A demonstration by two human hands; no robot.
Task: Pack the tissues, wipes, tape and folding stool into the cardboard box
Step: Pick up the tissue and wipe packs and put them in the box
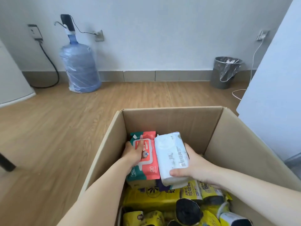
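Note:
An open cardboard box stands on the wooden floor right below me. Both my hands are down inside it. My left hand grips a red and green pack of wet wipes near the box's left wall, thumb on the lid. My right hand holds a white pack of tissues from its right side and near end, pressed against the wipes. No tape or folding stool is in view.
Yellow packets and black rolls of bin bags fill the near part of the box. A wrapped blue water bottle with a pump stands by the far wall. A grey bin stands at the right, beside a white panel.

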